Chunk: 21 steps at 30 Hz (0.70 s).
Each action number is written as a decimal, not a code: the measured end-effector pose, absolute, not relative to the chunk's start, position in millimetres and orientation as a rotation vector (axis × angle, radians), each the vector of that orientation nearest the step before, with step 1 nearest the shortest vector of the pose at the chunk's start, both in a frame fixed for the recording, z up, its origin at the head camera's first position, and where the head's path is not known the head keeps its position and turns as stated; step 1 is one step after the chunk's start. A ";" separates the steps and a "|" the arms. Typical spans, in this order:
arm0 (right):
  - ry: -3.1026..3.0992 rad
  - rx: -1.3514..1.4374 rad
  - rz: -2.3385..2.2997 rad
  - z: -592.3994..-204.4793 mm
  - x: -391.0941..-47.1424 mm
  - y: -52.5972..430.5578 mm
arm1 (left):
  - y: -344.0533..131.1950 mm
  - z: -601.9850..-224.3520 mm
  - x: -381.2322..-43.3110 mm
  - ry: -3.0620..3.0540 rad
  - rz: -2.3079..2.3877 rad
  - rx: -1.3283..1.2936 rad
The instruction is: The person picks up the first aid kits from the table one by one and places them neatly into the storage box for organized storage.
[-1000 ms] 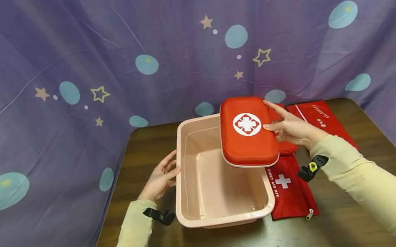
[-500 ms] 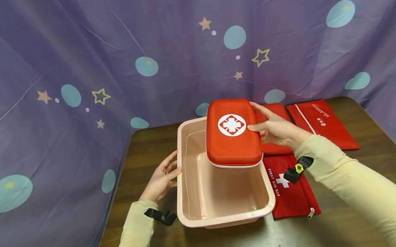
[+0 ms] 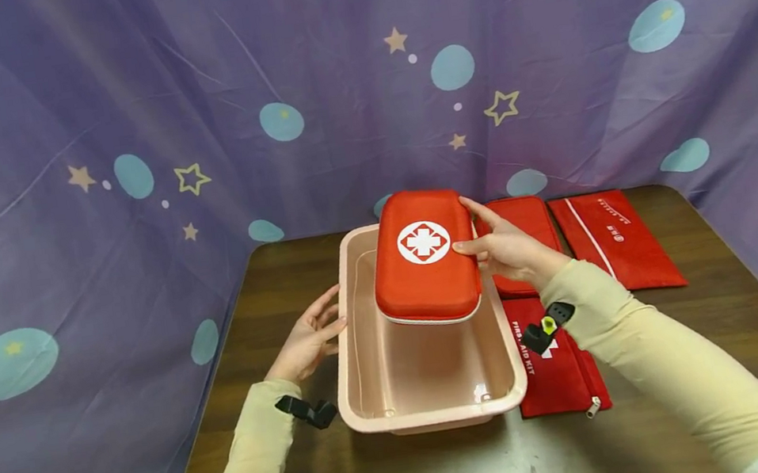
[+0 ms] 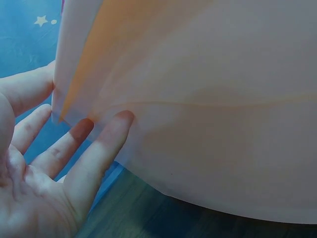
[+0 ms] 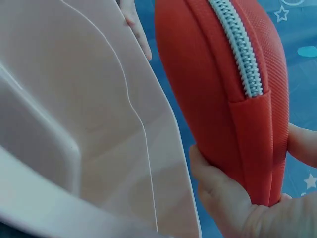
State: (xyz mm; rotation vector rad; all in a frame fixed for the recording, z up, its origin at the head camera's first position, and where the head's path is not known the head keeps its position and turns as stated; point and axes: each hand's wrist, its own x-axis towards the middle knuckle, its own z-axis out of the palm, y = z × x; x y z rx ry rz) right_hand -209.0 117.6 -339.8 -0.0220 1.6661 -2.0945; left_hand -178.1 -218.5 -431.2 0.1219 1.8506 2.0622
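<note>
My right hand (image 3: 506,248) grips a red zippered first aid case (image 3: 420,279) by its right edge, thumb on the front with the white cross emblem. The case is held up over the far part of a pale pink plastic basin (image 3: 439,418), tilted toward me. In the right wrist view, the case's white zipper (image 5: 240,47) faces the camera and the thumb and fingers clasp its lower end. On the basin's left side, my left hand (image 3: 307,342) rests its fairly straight, spread fingers (image 4: 101,148) against the outer wall.
Right of the basin lie a flat red case (image 3: 524,221), a red pouch marked FIRST AID KIT (image 3: 557,385) and another red pouch (image 3: 617,245) on the wooden table (image 3: 271,291). A purple patterned curtain (image 3: 326,52) hangs behind and at the sides.
My right hand has carried the red first aid case leftward, farther over the basin, uncovering the flat red case behind it. The left hand stays against the basin.
</note>
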 end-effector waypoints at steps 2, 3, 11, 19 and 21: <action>1.680 -0.018 -2.083 -340.9 -208.8 112.7 | -218.5 -431.0 -178.1 1.848 2.060 0.119; 1.680 -0.017 -2.079 -342.0 -209.3 110.0 | -218.6 -431.1 -178.2 1.849 2.057 0.119; 1.829 0.004 -1.949 -353.4 -209.7 87.3 | -220.1 -430.8 -176.3 1.869 2.047 0.099; 1.949 0.041 -1.837 -357.4 -210.4 73.6 | -219.1 -433.1 -176.7 1.886 2.043 0.106; 1.966 0.042 -1.822 -358.2 -210.8 70.5 | -218.6 -433.0 -176.9 1.887 2.045 0.110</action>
